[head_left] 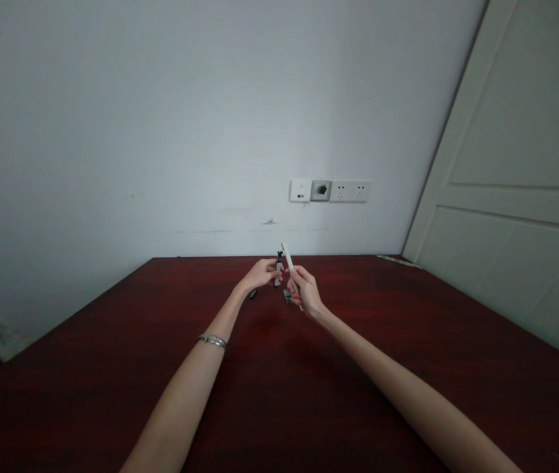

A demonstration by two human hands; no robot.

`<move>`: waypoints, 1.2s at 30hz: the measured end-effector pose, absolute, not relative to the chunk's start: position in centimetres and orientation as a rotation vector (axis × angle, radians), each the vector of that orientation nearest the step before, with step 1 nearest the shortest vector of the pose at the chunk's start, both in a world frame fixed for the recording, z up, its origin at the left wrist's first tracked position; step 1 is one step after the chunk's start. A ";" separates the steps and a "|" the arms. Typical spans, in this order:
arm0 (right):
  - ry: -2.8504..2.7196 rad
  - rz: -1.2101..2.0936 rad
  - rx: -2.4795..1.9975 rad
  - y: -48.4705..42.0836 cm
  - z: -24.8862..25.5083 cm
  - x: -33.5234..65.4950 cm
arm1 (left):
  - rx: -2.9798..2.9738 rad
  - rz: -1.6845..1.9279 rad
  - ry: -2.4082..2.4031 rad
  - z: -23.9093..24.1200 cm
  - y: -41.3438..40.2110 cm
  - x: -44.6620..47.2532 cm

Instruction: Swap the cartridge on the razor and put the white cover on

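Observation:
Near the far part of the table, my left hand (265, 270) is closed on a slim grey-and-black razor-like tool (278, 274). The tool stands roughly upright, its short black head at the top. My right hand (305, 288) is closed around a slim white stick (288, 256), which tilts up and to the left. Its tip comes close to the tool's head; whether they touch I cannot tell. By the right fingers is a small grey-and-dark piece (287, 296), partly hidden, held or lying I cannot tell. A small dark object (253, 294) lies beside my left wrist.
The dark red table (269, 394) runs back to a pale wall (185, 131) with sockets (349, 191) and a plugged-in black adapter (322, 190). A thin pale strip (398, 261) lies at the far right edge. A white panelled door (515, 197) stands on the right.

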State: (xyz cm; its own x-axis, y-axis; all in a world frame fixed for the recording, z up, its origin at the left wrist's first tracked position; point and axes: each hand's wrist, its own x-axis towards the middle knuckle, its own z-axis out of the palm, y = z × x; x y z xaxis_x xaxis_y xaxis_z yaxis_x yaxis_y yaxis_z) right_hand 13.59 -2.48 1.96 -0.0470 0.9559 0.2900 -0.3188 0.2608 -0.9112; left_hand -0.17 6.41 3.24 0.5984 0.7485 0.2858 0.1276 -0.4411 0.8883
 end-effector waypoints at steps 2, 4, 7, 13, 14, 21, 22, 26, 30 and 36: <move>-1.183 1.221 -0.721 -2.7 1.6 13.3 | 1.921 0.856 0.701 3.1 6.5 0.0; -1.197 1.249 -0.731 -2.9 1.0 12.9 | 1.901 0.853 0.733 2.9 6.6 0.1; -1.202 1.274 -0.738 -3.1 0.4 12.4 | 1.832 0.860 0.783 2.8 6.6 0.0; -1.188 1.239 -0.684 -2.7 0.7 12.7 | 1.810 0.861 0.772 2.9 6.4 0.0; -1.191 1.245 -0.691 -2.7 0.6 12.7 | 1.815 0.865 0.770 2.9 6.3 0.1; -1.195 1.244 -0.731 -3.4 -0.1 12.0 | 1.808 0.894 0.758 3.3 6.1 0.0; -1.192 1.221 -0.719 -3.4 0.2 11.9 | 1.810 0.883 0.756 3.3 6.1 -0.1; -1.171 1.156 -0.710 -2.9 0.9 12.3 | 1.840 0.864 0.745 3.3 6.2 0.0; -1.183 1.155 -0.747 -2.7 0.5 12.5 | 1.883 0.885 0.741 2.9 6.6 0.1; -1.167 1.176 -0.748 -3.0 0.2 12.2 | 1.869 0.879 0.785 2.6 6.7 -0.1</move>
